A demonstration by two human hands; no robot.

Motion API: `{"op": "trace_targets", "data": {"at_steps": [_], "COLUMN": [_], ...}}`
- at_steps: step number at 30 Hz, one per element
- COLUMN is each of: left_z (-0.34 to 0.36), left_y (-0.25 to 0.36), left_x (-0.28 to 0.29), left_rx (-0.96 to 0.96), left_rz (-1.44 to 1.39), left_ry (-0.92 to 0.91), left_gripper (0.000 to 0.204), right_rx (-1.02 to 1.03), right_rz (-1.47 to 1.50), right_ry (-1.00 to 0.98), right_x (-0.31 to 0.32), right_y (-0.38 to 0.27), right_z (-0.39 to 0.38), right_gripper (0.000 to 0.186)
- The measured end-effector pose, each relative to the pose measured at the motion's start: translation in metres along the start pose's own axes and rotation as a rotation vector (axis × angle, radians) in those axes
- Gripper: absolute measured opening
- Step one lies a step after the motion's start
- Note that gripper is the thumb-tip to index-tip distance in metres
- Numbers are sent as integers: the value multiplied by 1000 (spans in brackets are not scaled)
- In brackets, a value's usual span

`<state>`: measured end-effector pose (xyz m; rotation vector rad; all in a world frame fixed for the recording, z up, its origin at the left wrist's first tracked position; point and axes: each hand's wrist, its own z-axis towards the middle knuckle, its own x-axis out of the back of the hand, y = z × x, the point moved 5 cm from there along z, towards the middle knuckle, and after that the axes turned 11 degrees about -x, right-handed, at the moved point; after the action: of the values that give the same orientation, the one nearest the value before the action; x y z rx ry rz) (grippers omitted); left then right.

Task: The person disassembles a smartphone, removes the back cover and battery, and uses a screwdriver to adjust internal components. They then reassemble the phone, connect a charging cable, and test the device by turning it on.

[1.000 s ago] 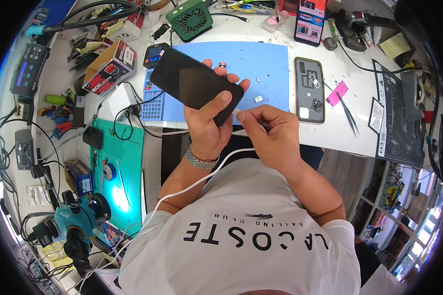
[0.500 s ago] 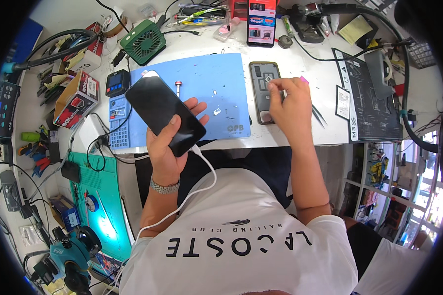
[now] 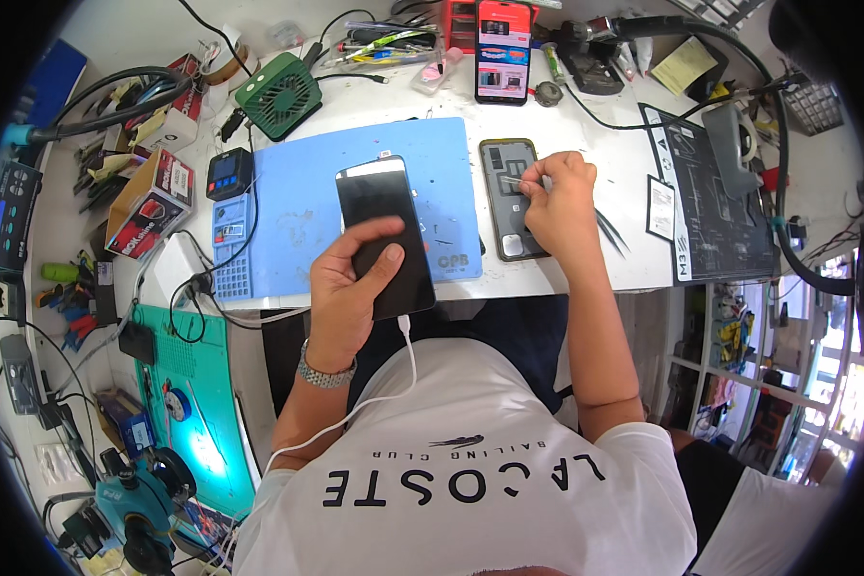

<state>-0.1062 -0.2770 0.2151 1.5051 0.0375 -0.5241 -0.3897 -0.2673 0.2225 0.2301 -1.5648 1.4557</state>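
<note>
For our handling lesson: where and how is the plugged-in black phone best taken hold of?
The black phone is probably best pinched by both long edges near its top, from the far side: those edges are free, the left hand grips its middle, and the white cable meets its near end.

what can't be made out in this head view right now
Head view:
Back of the phone: faces away.
Tip of the plug: hidden by the phone's lower edge.
Part of the left hand: behind the phone.
Thin piece: too small to identify, partly covered by the right hand.
</note>
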Motion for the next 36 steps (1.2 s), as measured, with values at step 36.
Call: {"op": "trace_targets", "data": {"at_steps": [36], "left_z": [-1], "left_y": [0], "left_x": [-1], "left_rx": [-153], "left_rz": [511], "left_ry": [35], "left_gripper": [18], "right_rx": [-64], "right_rz": [307], "right_ry": [-339], "right_x": [3], "right_y": [-27], "right_z": [0], "right_gripper": [14]}}
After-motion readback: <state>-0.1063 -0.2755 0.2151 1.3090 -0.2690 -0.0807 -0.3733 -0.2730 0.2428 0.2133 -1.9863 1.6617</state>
